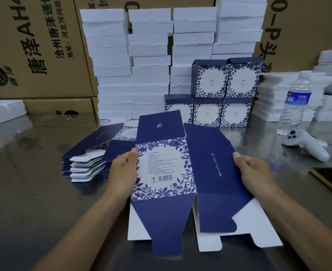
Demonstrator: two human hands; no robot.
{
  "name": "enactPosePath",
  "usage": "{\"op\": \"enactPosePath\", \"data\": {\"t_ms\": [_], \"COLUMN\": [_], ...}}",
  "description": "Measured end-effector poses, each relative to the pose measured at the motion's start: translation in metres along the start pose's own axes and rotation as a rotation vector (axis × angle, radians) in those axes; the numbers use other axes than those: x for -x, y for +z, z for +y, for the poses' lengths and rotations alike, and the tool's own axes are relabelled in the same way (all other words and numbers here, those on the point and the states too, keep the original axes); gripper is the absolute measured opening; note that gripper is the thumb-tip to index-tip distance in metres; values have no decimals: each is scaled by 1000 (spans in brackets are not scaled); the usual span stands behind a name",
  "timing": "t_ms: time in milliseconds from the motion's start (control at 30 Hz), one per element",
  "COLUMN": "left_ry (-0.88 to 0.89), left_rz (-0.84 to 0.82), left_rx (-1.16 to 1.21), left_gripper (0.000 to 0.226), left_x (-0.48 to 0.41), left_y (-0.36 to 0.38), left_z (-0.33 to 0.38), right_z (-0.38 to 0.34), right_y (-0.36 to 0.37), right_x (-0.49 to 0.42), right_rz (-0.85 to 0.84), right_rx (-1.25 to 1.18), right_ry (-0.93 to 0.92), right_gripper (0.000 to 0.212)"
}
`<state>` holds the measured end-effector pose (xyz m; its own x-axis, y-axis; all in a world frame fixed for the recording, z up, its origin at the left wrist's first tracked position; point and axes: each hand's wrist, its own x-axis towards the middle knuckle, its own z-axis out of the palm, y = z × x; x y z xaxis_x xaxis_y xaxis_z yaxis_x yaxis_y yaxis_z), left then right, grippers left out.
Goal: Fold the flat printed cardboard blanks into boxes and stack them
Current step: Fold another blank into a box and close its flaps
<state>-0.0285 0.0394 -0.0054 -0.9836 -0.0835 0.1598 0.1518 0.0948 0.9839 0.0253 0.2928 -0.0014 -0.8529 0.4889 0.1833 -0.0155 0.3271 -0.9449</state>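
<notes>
Two hands hold one printed cardboard blank [161, 169] at the centre of the frame, above a shiny tabletop [34, 192]. The left hand [122, 169] pinches the blank's left edge beside the floral panel, thumb on top. The right hand [253, 173] pinches the right edge of the navy panel, so the blank spans between both grips. A stack of flat blanks [87, 165] lies left of centre. Five folded boxes [210, 112] stand behind, in front of white foam blocks [112, 55].
</notes>
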Motion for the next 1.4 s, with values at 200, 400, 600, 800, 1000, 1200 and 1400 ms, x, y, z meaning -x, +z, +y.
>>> {"op": "enactPosePath", "data": {"t_ms": [200, 400, 600, 800, 1000, 1200, 1400], "left_ry": [124, 152, 102, 11, 20, 0, -11], "left_rz": [-15, 36, 92, 32, -57, 65, 71], "left_rx": [-197, -187, -184, -53, -5, 25, 65], "left_gripper": [33, 32, 30, 37, 36, 38, 38], "left_x": [0, -6, -8, -6, -2, -6, -6], "left_y": [4, 1, -3, -1, 1, -1, -5], "left_z": [-2, -3, -3, -3, -1, 1, 0], "right_z": [2, 4, 5, 1, 5, 10, 11], "right_y": [-4, 2, 4, 3, -3, 4, 5], "right_x": [-3, -1, 0, -1, -5, -5, -4], "right_rz": [70, 41, -23, 6, 48, 23, -104], "right_rx": [-8, -148, -143, -45, -52, -152, -120], "right_ry": [-21, 15, 32, 3, -16, -1, 65], "right_gripper": [35, 48, 45, 50, 51, 44, 46]}}
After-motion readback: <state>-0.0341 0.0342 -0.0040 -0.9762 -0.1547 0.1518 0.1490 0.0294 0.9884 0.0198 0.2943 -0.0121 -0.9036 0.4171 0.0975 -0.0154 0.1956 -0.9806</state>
